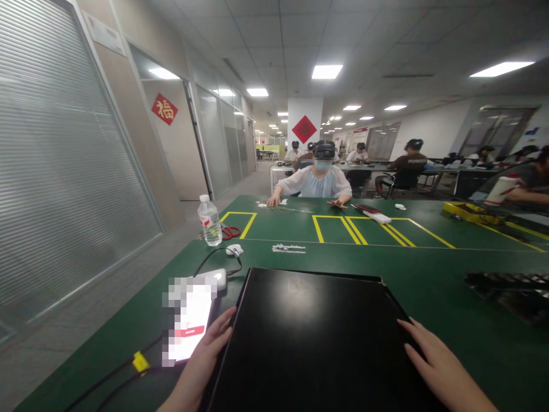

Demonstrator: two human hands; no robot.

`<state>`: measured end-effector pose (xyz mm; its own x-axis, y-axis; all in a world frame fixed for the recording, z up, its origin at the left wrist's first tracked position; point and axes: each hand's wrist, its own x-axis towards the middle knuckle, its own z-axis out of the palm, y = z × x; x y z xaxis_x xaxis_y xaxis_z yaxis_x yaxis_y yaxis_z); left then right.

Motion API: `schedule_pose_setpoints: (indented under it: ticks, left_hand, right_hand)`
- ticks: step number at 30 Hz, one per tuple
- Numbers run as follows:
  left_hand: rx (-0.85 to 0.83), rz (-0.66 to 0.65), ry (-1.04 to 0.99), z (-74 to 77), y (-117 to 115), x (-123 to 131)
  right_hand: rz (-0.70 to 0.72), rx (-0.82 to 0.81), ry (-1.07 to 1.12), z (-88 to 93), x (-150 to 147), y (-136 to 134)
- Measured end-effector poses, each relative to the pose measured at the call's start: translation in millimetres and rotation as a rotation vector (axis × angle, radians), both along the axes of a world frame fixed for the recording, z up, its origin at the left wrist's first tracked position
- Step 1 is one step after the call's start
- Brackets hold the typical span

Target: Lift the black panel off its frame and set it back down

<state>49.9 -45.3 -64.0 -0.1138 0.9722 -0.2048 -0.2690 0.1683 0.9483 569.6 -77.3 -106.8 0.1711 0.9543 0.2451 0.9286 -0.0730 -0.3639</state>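
Observation:
A large flat black box (317, 337) with a smooth, slightly shiny top lies in front of me on the green table (266, 260). My left hand (210, 346) grips the box by its left side, fingers along the edge. Against the right side rests my right hand (433, 355), holding the box from there; the undersides of both hands are hidden. Just left of my left hand is a phone (193, 326) with a bright screen. Beyond it sits a white device (217, 278) with a black cable.
A water bottle (209, 220) and red-handled scissors (231, 232) stand at the left edge. Small whitish pieces (289, 248) lie beyond the box. Across the table sits a person (323, 177). A yellow tray (465, 212) and dark items (510, 292) are at right.

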Motion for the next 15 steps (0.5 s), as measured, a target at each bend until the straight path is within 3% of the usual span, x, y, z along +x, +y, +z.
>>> schedule_pose_setpoints:
  ticks: [15]
  left_hand:
    - [-0.083, -0.051, -0.035, 18.1, -5, 5]
  right_hand:
    - [-0.006, -0.02, -0.018, 15.8, -17, 4]
